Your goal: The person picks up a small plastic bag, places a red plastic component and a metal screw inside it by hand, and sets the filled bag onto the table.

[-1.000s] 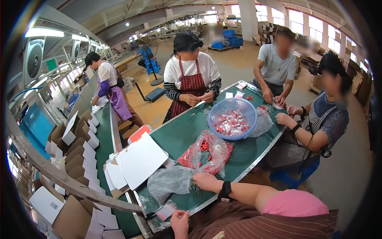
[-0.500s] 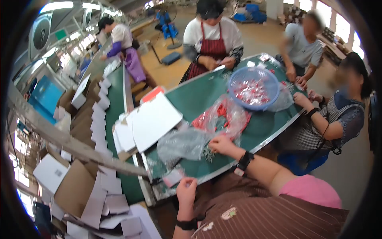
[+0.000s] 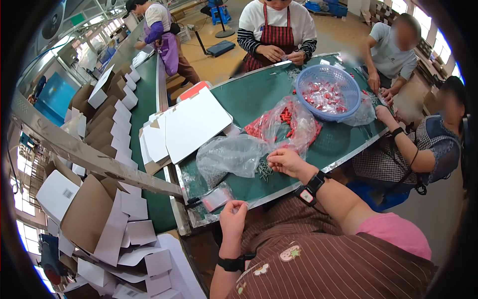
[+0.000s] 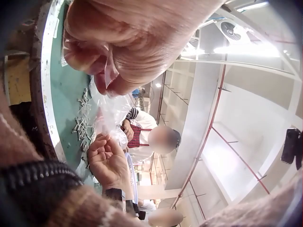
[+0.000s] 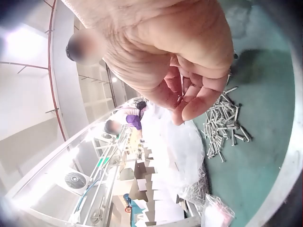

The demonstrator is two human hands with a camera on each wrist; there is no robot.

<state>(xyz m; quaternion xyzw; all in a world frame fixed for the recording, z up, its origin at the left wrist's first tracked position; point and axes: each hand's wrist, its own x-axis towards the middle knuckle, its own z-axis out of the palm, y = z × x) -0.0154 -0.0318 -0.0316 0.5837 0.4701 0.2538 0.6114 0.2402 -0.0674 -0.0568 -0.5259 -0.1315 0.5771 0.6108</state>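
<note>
My left hand [image 3: 232, 219] is at the table's near edge, its thumb and fingers pinching a small clear plastic bag [image 4: 111, 73]. Over the green tabletop, my right hand [image 3: 286, 162] pinches a small metal screw [image 5: 180, 99] between thumb and fingertips. Just under and beside it lies a loose pile of silver screws [image 5: 222, 123]. A large clear bag [image 3: 231, 157], with more screws at its bottom end, lies left of the pile. Close to my left hand is a packet of small flat bags [image 3: 217, 198], white and pink through the plastic.
Behind the pile lies an open bag of red plugs [image 3: 286, 117]. Farther back, a blue basket [image 3: 303, 97] holds filled packets. White cardboard sheets [image 3: 196, 122] lie at the left, by a metal post [image 3: 104, 157] and rows of open boxes [image 3: 87, 214]. Several people work around the table.
The head view has turned, shifting the table up and right. My right hand has risen slightly from the screw pile, fingertips pinched. My left hand stays by the small bags, now showing more fully.
</note>
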